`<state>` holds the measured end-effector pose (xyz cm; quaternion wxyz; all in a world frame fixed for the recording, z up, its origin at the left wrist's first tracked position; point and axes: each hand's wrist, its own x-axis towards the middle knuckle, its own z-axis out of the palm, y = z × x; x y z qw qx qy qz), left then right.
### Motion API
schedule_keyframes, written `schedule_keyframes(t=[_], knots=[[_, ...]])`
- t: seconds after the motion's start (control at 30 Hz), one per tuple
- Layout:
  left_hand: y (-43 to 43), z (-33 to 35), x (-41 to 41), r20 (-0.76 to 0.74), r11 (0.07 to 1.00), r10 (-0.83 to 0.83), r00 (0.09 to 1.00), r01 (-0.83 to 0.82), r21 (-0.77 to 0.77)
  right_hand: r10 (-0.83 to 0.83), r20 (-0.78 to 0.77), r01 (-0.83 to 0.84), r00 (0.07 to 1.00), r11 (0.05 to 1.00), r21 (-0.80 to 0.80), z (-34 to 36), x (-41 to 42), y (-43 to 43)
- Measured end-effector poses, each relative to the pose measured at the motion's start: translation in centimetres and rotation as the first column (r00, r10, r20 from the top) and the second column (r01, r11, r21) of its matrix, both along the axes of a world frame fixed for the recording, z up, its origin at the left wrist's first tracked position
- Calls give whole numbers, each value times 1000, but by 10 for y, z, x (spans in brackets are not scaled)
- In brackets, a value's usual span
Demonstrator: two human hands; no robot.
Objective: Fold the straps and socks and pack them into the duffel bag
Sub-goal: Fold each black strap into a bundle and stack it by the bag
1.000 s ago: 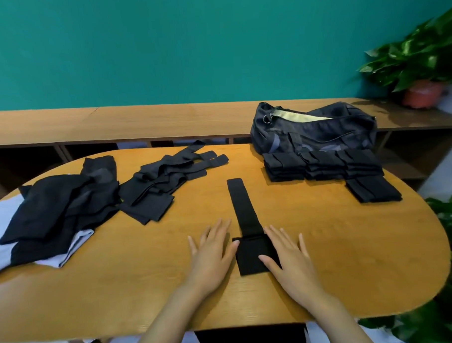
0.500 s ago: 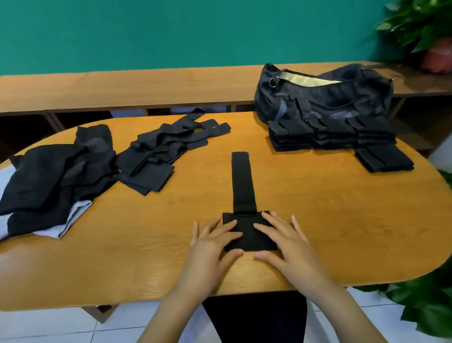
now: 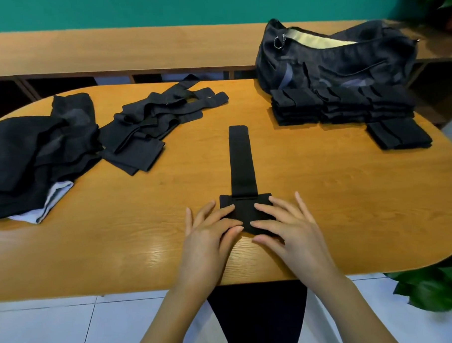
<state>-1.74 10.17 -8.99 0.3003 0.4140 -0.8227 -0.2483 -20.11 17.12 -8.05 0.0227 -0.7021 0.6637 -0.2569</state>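
1. Black fabric strap point(image 3: 241, 160) lies flat on the wooden bench point(image 3: 325, 206). Its long axis runs straight away from the person: the wide pad end is nearest the person and the narrow tail points toward the bench's far edge.
2. Left hand point(image 3: 209, 234) rests on the left half of the strap's pad end, and right hand point(image 3: 289, 228) on the right half. Both hands lie spread, with fingers nearly straight and pressing the pad down; neither is closed round anything. The thumbs sit at the pad's near edge; whether they are tucked beneath it cannot be determined.
3. Both hands are equally near the pad. The tail extends beyond the fingertips, away from both hands. The coming fold is therefore judged to run along the long axis: pad turned forward over the tail, or tail drawn back onto the pad.
4. Duffel bag point(image 3: 336, 60) stands beyond and to the right of the strap, well apart from it. Its zip is open and pale lining shows; no contents are visible from this view.
5. Stack of folded straps point(image 3: 341, 104) sits right of the strap's tail, against the front of the duffel bag. One separate folded bundle point(image 3: 399, 135) lies just in front of the stack.
6. Loose straps point(image 3: 155, 122) lie heaped left of the strap's tail. Further left is a pile of dark fabric point(image 3: 37, 153), probably the socks, over something white.
7. Judgement: folding is partly done and packing has not started.
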Motion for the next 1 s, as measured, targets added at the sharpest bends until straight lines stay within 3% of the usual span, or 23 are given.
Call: schedule_keyframes(t=[0.33,0.67,1.0], knots=[[2,9,-3,27,995,26,999,-28,96,-54,69,52,996,998,27,2,6,-7],[2,7,-15,52,990,140,989,-140,13,-73,209,61,975,996,63,-1,0,-7],[0,8,-8,-32,996,76,997,-74,60,-95,241,93,966,995,17,-1,-4,-3]])
